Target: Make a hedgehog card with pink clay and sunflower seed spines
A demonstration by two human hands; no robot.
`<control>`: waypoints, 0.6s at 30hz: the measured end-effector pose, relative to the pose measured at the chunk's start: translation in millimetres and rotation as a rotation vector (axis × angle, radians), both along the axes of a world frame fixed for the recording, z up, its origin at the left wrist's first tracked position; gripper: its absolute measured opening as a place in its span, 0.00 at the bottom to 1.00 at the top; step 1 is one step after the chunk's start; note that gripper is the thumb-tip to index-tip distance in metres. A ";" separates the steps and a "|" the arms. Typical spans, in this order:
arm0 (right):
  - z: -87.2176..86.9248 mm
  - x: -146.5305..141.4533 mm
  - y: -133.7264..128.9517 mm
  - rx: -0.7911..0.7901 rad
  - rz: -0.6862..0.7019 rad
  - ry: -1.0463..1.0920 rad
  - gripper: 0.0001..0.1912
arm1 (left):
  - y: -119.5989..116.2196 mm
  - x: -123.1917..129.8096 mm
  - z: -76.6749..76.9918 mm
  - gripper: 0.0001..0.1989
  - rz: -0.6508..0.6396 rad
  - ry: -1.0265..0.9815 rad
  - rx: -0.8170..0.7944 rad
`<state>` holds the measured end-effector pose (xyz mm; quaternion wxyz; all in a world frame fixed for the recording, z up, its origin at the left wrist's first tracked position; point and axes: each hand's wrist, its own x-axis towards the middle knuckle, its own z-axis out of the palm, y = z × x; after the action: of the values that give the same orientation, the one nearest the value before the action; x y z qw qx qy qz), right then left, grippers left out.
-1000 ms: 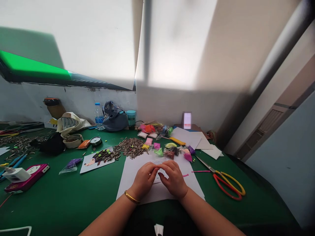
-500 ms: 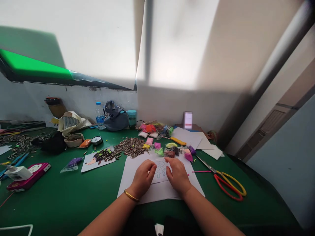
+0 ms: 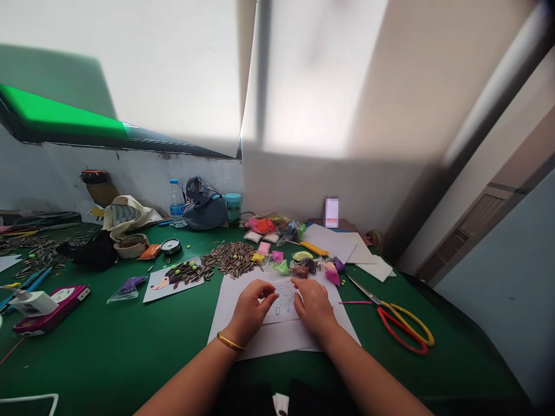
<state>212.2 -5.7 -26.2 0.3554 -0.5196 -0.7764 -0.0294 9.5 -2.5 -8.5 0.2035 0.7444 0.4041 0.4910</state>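
A sheet with a drawing (image 3: 284,298) lies between my two hands, showing a rounded, dotted body and short legs in blue-green lines. It rests on larger white paper (image 3: 260,342). My left hand (image 3: 255,303), with a gold bangle at the wrist, is at the drawing's left side; its fingers are curled, with a gap between thumb and forefinger. On the other side, my right hand (image 3: 315,305) has bent fingers and its thumb held apart. Nothing shows in either hand, and both partly cover the paper.
Striped sunflower seeds (image 3: 234,258) are heaped behind the paper, beside bagged coloured clay (image 3: 281,267). Large scissors (image 3: 403,323) lie open-bladed at right. Left are a seed-decorated hedgehog picture (image 3: 173,281), a purple clay bag (image 3: 129,287) and a magenta device (image 3: 60,306).
My left hand's thumb and forefinger have shifted slightly, and the gap between them looks wider. The right hand has barely moved, and the drawing stays in place.
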 end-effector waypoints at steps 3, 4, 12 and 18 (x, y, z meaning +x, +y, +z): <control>4.8 -4.9 -5.5 0.110 0.124 0.056 0.19 | -4.9 3.2 3.7 0.05 0.004 0.038 0.010; 6.1 -7.2 -7.5 0.134 0.158 0.069 0.18 | -6.1 4.2 4.3 0.05 -0.001 0.050 0.019; 9.6 -13.6 -13.5 0.176 0.238 0.112 0.19 | -9.0 6.2 2.7 0.06 -0.072 0.089 0.073; 8.3 -13.0 -12.8 0.192 0.276 0.125 0.21 | -9.5 6.0 4.7 0.04 -0.020 0.101 0.081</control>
<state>199.2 -18.6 -17.9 0.4518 -0.3727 -0.8102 -0.0220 15.5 -12.0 -3.8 0.1574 0.7799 0.3865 0.4666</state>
